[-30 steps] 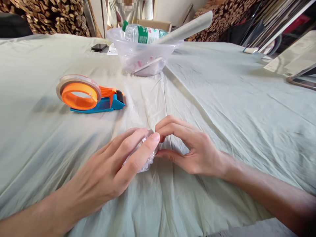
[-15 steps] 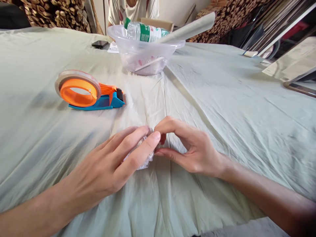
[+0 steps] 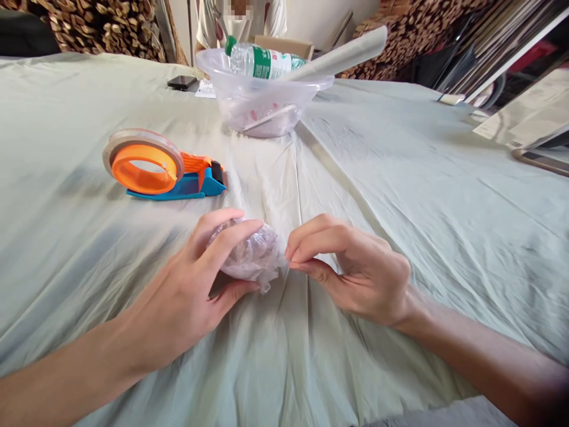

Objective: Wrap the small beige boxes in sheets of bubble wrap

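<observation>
A rounded bundle in clear, crinkled plastic wrap (image 3: 253, 252) rests on the cloth, and what is inside it cannot be made out. My left hand (image 3: 191, 279) curves around its left side, fingers over the top and thumb along the near side. To the right of the bundle, my right hand (image 3: 355, 267) pinches a thin clear edge of the wrap between thumb and fingertips. Beyond my left hand stands an orange and blue tape dispenser (image 3: 171, 172) with a roll of clear tape on it.
A translucent plastic basin (image 3: 267, 107) holds a green-capped bottle (image 3: 262, 61) and a long white roll (image 3: 342, 54). Left of it lies a black phone (image 3: 181, 82). A person (image 3: 208, 24) is at the far side. Another phone-like device (image 3: 540, 160) lies at the right edge.
My left hand has shifted back and left, uncovering the bundle, with its thumb now on the near side. My right hand has drawn slightly right, away from the bundle, fingertips pinched.
</observation>
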Demonstrator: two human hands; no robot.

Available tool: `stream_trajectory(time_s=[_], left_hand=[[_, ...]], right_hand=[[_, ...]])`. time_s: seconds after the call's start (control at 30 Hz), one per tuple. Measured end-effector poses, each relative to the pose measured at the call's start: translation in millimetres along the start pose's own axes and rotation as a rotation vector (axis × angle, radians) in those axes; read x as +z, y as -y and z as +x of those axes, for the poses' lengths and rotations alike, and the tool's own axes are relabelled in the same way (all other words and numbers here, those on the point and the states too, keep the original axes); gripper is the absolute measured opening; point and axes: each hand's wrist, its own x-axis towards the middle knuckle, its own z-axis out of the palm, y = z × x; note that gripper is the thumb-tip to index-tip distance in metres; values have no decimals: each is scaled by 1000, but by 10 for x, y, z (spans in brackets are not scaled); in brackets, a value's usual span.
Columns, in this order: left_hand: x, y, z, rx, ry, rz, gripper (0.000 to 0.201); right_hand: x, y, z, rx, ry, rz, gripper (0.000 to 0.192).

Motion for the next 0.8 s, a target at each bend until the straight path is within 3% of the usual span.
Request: stream_trajectory(time_s=[0.17, 0.4, 0.67, 0.8], left_hand=[[-6, 20, 21, -90, -18, -67, 49], [-51, 10, 73, -459, 41, -364, 50], [-50, 14, 92, -559, 73, -501, 48], [-50, 28, 137, -588, 35, -540, 49]], right_hand=[[27, -2, -35, -44, -21, 9, 23], [1, 51, -53, -94, -38, -16, 34], [-32, 94, -58, -68, -13, -8, 39], [-58, 243, -108, 5, -83, 39, 39]])
